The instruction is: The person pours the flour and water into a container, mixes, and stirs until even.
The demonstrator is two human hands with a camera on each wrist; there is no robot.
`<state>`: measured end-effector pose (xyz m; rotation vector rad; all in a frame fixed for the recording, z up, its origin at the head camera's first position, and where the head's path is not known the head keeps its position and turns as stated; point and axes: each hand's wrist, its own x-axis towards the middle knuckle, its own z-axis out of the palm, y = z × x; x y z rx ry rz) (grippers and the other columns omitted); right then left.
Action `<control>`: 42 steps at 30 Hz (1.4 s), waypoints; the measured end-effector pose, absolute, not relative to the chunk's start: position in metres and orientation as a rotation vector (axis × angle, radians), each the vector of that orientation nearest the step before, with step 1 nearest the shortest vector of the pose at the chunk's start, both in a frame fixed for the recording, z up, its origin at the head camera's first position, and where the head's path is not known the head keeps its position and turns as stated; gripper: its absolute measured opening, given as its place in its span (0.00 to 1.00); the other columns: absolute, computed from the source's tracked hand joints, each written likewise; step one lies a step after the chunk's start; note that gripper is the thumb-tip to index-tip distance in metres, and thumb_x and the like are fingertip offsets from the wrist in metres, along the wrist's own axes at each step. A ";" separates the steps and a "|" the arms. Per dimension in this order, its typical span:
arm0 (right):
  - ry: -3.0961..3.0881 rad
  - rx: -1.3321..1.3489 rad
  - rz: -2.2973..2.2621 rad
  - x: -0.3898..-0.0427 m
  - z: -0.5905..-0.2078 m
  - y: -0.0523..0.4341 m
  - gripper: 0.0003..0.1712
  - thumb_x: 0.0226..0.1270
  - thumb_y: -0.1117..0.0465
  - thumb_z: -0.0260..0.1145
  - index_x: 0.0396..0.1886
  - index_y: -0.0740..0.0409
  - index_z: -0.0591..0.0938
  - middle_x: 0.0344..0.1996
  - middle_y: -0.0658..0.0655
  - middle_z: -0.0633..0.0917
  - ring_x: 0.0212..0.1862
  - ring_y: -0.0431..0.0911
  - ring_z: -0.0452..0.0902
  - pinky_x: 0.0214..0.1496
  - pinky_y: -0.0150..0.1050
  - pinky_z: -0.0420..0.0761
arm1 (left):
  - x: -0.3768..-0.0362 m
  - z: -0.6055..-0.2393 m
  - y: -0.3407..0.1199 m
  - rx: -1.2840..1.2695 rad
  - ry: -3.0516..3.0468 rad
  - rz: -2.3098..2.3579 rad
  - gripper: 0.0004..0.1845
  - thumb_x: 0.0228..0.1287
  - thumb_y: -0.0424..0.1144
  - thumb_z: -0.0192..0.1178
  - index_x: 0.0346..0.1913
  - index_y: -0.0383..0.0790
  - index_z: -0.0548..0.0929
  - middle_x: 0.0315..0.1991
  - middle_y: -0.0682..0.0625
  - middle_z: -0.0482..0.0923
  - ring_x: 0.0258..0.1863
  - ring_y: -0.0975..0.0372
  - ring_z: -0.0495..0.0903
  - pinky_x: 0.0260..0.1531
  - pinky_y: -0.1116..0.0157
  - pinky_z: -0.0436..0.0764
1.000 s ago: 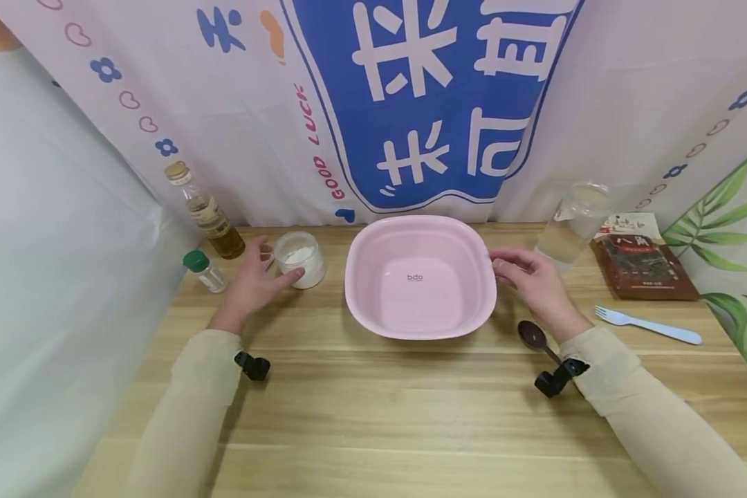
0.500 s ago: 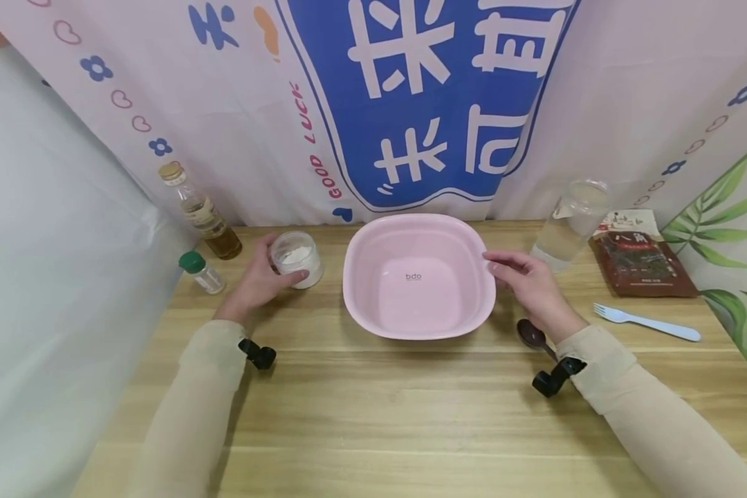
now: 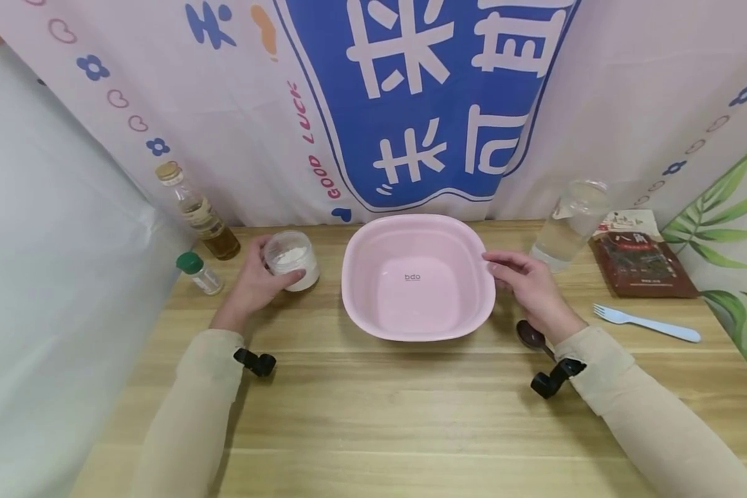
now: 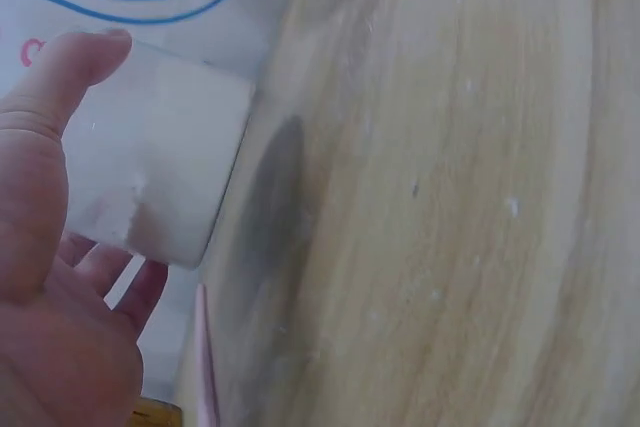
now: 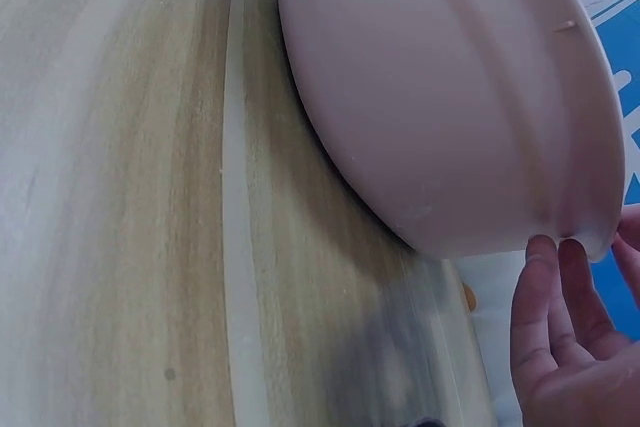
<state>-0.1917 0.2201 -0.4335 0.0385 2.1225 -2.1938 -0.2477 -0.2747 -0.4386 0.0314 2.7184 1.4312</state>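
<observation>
A pink basin point(image 3: 418, 277) stands on the wooden table point(image 3: 373, 415), seen from the side as the basin point(image 5: 450, 107) in the right wrist view. My right hand point(image 3: 526, 280) rests its fingertips point(image 5: 548, 252) against the basin's right rim, fingers nearly straight. My left hand point(image 3: 255, 280) grips a small clear cup of white powder point(image 3: 291, 259) left of the basin; thumb and fingers wrap the cup point(image 4: 155, 162), which is tilted and raised slightly off the table.
An oil bottle point(image 3: 198, 211) and a green-capped shaker point(image 3: 199, 272) stand at the left. A clear water cup point(image 3: 569, 225), a dark red packet point(image 3: 644, 263), a pale blue fork point(image 3: 647, 323) and a brown spoon point(image 3: 531, 335) lie at the right.
My left hand closed round the powder cup and lifted it a little, tilting it. The right hand stayed at the basin's rim.
</observation>
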 end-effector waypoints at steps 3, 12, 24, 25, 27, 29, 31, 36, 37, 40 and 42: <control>2.108 0.059 -2.210 -0.191 -0.435 0.222 0.10 0.80 0.63 0.68 0.54 0.51 0.90 0.46 0.39 0.90 0.44 0.32 0.87 0.49 0.27 0.87 | -0.242 -0.434 -0.270 0.082 2.738 1.494 0.59 0.62 0.48 0.79 0.83 0.37 0.48 0.81 0.32 0.57 0.82 0.39 0.59 0.83 0.38 0.58; 2.103 0.087 -2.204 -0.194 -0.434 0.222 0.10 0.80 0.63 0.68 0.53 0.51 0.90 0.46 0.39 0.90 0.43 0.33 0.87 0.48 0.27 0.87 | -0.226 -0.409 -0.243 0.261 2.775 1.615 0.57 0.58 0.41 0.81 0.82 0.37 0.53 0.77 0.36 0.62 0.76 0.44 0.66 0.78 0.39 0.66; 2.092 0.066 -2.215 -0.195 -0.434 0.223 0.11 0.80 0.64 0.67 0.56 0.55 0.89 0.47 0.40 0.90 0.44 0.33 0.87 0.50 0.27 0.88 | -0.216 -0.376 -0.204 0.519 2.861 1.598 0.54 0.51 0.33 0.85 0.77 0.32 0.63 0.72 0.35 0.71 0.72 0.44 0.71 0.78 0.41 0.68; 2.094 0.067 -2.215 -0.195 -0.434 0.223 0.11 0.80 0.64 0.67 0.55 0.55 0.89 0.47 0.40 0.90 0.44 0.33 0.87 0.50 0.27 0.88 | -0.216 -0.375 -0.202 0.554 2.885 1.576 0.54 0.49 0.32 0.85 0.77 0.31 0.64 0.72 0.35 0.71 0.71 0.44 0.72 0.78 0.42 0.68; 2.108 0.072 -2.206 -0.195 -0.434 0.223 0.10 0.80 0.63 0.67 0.55 0.54 0.89 0.47 0.40 0.90 0.44 0.33 0.87 0.49 0.27 0.87 | -0.216 -0.373 -0.197 0.622 2.943 1.517 0.54 0.47 0.32 0.86 0.76 0.29 0.66 0.71 0.33 0.72 0.71 0.43 0.73 0.77 0.43 0.69; 2.126 0.074 -2.194 -0.195 -0.434 0.223 0.10 0.80 0.63 0.67 0.55 0.53 0.90 0.47 0.40 0.90 0.44 0.34 0.87 0.49 0.28 0.87 | -0.217 -0.371 -0.193 0.679 2.988 1.452 0.54 0.46 0.32 0.87 0.76 0.29 0.66 0.70 0.33 0.72 0.70 0.42 0.73 0.76 0.43 0.71; 2.156 0.075 -2.169 -0.195 -0.433 0.223 0.11 0.81 0.63 0.67 0.56 0.54 0.89 0.47 0.39 0.89 0.44 0.33 0.87 0.50 0.28 0.87 | -0.217 -0.370 -0.189 0.724 3.013 1.391 0.54 0.46 0.34 0.87 0.76 0.30 0.67 0.70 0.32 0.71 0.69 0.42 0.74 0.74 0.42 0.73; 2.207 0.076 -2.114 -0.195 -0.432 0.222 0.15 0.81 0.63 0.66 0.62 0.62 0.86 0.48 0.38 0.89 0.45 0.33 0.87 0.51 0.28 0.88 | -0.214 -0.365 -0.181 0.816 3.075 1.216 0.53 0.48 0.36 0.87 0.76 0.33 0.67 0.70 0.32 0.70 0.67 0.41 0.75 0.71 0.41 0.78; 2.215 0.074 -2.104 -0.196 -0.433 0.222 0.17 0.81 0.62 0.66 0.63 0.64 0.85 0.48 0.38 0.88 0.46 0.33 0.87 0.51 0.28 0.88 | -0.214 -0.364 -0.180 0.831 3.093 1.176 0.53 0.48 0.36 0.87 0.76 0.33 0.67 0.70 0.33 0.70 0.67 0.41 0.76 0.70 0.41 0.79; 2.226 0.067 -2.088 -0.198 -0.433 0.221 0.21 0.82 0.62 0.66 0.66 0.70 0.82 0.48 0.38 0.88 0.46 0.33 0.87 0.52 0.29 0.88 | -0.212 -0.360 -0.174 0.860 3.140 1.077 0.53 0.48 0.37 0.87 0.76 0.35 0.67 0.70 0.33 0.70 0.67 0.40 0.76 0.70 0.42 0.80; 2.233 0.062 -2.082 -0.198 -0.434 0.221 0.22 0.82 0.63 0.65 0.67 0.71 0.81 0.48 0.38 0.88 0.46 0.33 0.87 0.53 0.29 0.88 | -0.210 -0.359 -0.170 0.853 3.153 1.030 0.53 0.48 0.37 0.87 0.77 0.37 0.68 0.71 0.34 0.69 0.68 0.41 0.76 0.70 0.43 0.81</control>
